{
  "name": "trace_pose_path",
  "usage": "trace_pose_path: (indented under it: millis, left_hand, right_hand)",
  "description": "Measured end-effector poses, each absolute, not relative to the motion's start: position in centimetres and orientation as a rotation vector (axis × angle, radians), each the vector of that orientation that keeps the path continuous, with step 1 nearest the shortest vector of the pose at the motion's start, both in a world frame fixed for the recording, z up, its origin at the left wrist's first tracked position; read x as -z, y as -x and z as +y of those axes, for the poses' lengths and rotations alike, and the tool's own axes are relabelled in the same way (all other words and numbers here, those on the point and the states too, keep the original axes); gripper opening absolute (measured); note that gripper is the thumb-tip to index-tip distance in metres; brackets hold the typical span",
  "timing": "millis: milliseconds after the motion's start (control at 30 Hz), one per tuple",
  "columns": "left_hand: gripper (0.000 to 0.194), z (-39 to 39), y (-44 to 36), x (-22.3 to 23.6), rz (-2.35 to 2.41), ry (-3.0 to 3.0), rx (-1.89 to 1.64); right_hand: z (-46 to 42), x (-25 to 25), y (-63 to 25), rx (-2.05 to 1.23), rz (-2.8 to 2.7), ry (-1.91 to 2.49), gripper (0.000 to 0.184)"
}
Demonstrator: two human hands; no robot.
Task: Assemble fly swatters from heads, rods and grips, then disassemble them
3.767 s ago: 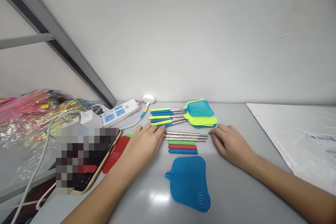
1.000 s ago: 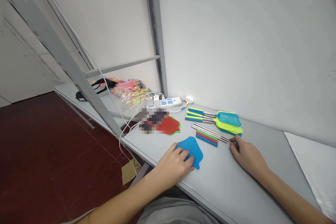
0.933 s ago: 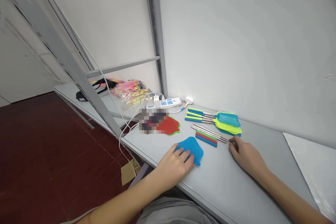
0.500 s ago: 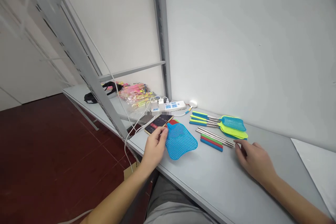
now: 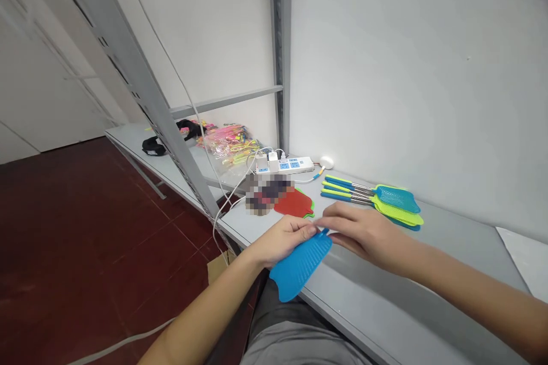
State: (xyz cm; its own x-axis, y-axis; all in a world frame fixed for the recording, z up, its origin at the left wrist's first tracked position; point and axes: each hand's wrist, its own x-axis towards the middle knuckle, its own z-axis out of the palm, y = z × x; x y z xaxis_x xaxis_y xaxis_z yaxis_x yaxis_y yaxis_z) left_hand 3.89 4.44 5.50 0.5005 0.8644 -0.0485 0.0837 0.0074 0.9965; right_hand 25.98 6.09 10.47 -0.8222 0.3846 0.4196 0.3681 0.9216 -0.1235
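A blue fly swatter head (image 5: 301,268) is pinched in my left hand (image 5: 286,239), its wide end tilted down over the table's front edge. My right hand (image 5: 363,231) meets it at the narrow neck, fingers closed; whatever they hold is hidden behind them. Close by on the table lie a red swatter head (image 5: 294,203) and, beneath it, a green swatter head (image 5: 313,209). Past my right hand is a stack of fly swatters with handles, among them a blue swatter (image 5: 398,198) and a yellow-green swatter (image 5: 400,214).
Behind the red head is a pixelated patch (image 5: 268,194). A white power strip (image 5: 295,165) with cables stands against the wall. A grey metal post (image 5: 145,91) rises at left, with plastic-bagged colourful items (image 5: 229,142) beyond. White sheet (image 5: 524,259) lies at right.
My right hand has moved left from the metal rods to the blue head's neck. My left hand has turned the head downward, nearer me. The red head is uncovered; rods and loose grips are now hidden.
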Motion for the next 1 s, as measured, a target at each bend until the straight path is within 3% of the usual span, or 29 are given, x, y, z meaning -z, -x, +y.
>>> trace_pose_path:
  millis: [133, 300, 433, 633, 1000]
  left_hand:
    - [0.039, 5.5, -1.8, -5.0, 0.953, -1.582, -0.823]
    - [0.026, 6.5, 1.3, -4.2, 1.423, -1.738, -1.473]
    - [0.022, 6.2, 0.8, -2.9, 1.418, -1.764, -1.831]
    - [0.022, 6.5, -1.3, -0.7, 1.441, -2.221, -1.52]
    - [0.025, 7.1, -1.7, -0.7, 1.553, -2.454, -0.978]
  right_hand:
    - [7.0, -8.9, -24.7, 0.027, -2.57, 0.469, 0.016]
    - [8.9, -7.0, -25.3, 0.407, -2.605, 0.371, 0.018]
    - [11.4, -5.7, -24.7, 0.599, -2.592, 0.26, 0.019]
    - [14.2, -3.5, -22.6, 0.592, -2.722, 0.301, 0.022]
    - [15.4, -1.9, -22.6, 0.232, -2.836, 0.594, 0.023]
